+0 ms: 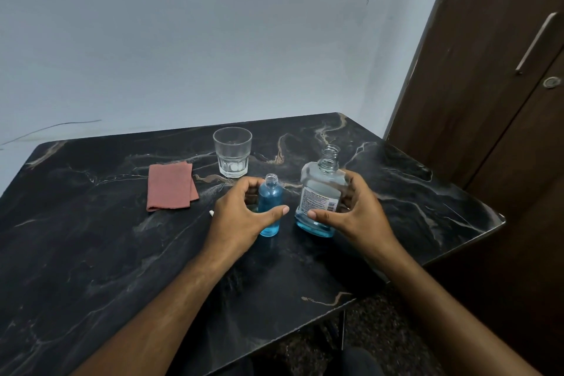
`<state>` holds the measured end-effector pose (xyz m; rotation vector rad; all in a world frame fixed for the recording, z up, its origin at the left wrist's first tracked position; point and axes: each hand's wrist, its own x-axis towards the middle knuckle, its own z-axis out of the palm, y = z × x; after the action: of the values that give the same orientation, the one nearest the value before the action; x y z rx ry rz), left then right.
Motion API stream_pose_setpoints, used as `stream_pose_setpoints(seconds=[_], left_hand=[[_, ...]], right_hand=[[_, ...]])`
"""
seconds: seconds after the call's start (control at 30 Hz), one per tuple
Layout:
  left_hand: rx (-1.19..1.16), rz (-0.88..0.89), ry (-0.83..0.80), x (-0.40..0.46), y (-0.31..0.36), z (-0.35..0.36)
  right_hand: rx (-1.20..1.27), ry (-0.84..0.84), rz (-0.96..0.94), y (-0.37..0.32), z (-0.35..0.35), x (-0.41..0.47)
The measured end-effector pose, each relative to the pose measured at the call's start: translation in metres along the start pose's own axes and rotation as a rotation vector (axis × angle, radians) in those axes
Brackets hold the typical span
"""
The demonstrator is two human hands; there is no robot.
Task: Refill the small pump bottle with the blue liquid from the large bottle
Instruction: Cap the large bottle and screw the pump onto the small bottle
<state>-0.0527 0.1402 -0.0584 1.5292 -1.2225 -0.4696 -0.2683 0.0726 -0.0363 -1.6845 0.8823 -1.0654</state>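
Note:
The small bottle point(269, 196) stands upright on the table, its neck open with no pump on it, and blue liquid fills it nearly to the shoulder. My left hand point(239, 218) curls around it, thumb across its front and fingers behind. Just to the right stands the large clear bottle point(320, 192), uncapped, with a white label and only a thin layer of blue liquid at its base. My right hand point(358, 214) grips it, thumb low on the front and fingers around the far side. A small white tip point(211, 213) pokes out from behind my left hand.
The black marble-patterned table point(91, 238) also holds a clear glass tumbler point(232, 151) behind the bottles and a folded reddish cloth point(171, 186) to the left. A dark wooden cupboard door point(488, 101) stands close to the table's right edge. A pale wall runs behind.

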Motion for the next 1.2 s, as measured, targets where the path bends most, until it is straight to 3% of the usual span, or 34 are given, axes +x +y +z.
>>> stream_pose_setpoints(seconds=[0.17, 0.37, 0.47, 0.57, 0.73, 0.87, 0.97, 1.03, 1.2], left_hand=[[-0.012, 0.031, -0.007, -0.001, -0.002, 0.0], [-0.116, 0.107, 0.013, -0.004, 0.007, -0.008], [-0.096, 0.236, 0.125, -0.009, 0.022, -0.014], [0.066, 0.361, 0.163, -0.012, 0.041, -0.018], [0.213, 0.349, 0.044, -0.009, 0.068, -0.008], [0.284, 0.319, 0.033, 0.0, 0.081, 0.007], [0.31, 0.305, 0.044, 0.008, 0.088, 0.017], [0.319, 0.306, 0.048, 0.01, 0.09, 0.02], [0.309, 0.307, 0.067, 0.014, 0.09, 0.023]], right_hand=[[-0.06, 0.027, -0.061, -0.002, -0.019, -0.01], [-0.342, 0.374, -0.095, 0.0, -0.056, -0.014], [-0.59, 0.254, 0.088, 0.005, -0.069, -0.006], [-0.737, 0.06, 0.195, 0.011, -0.068, -0.001], [-0.691, 0.089, 0.152, 0.019, -0.058, 0.006], [-0.272, 0.188, 0.168, 0.0, -0.056, 0.012], [-0.013, 0.12, 0.089, -0.035, -0.056, 0.018], [-0.109, 0.048, -0.011, -0.061, -0.058, 0.022], [-0.726, -0.038, -0.216, -0.105, -0.053, 0.034]])
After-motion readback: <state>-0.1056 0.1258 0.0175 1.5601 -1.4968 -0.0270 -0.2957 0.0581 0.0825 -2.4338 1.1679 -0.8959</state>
